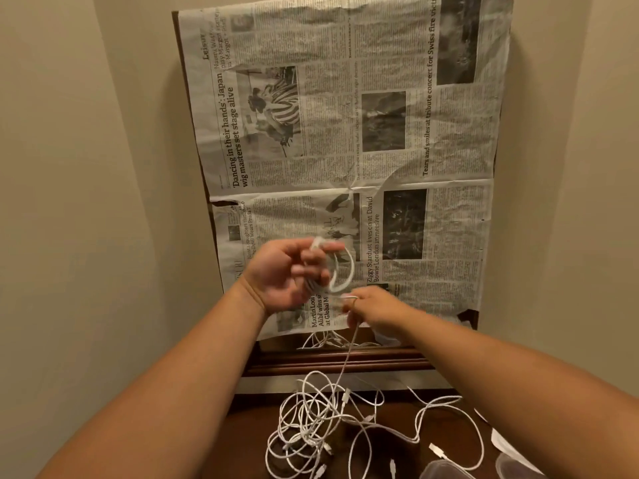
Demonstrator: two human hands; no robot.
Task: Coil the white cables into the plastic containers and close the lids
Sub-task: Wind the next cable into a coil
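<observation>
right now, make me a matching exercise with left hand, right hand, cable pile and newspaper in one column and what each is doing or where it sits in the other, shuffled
Column 1
1. left hand
2. right hand
3. cable pile
4. newspaper

Column 2
a. lies tangled on the dark table
b. holds a small white coil
c. hangs upright behind the table
d. pinches a loose strand that runs down to the pile

Pairs: 1-b, 2-d, 3-a, 4-c
</observation>
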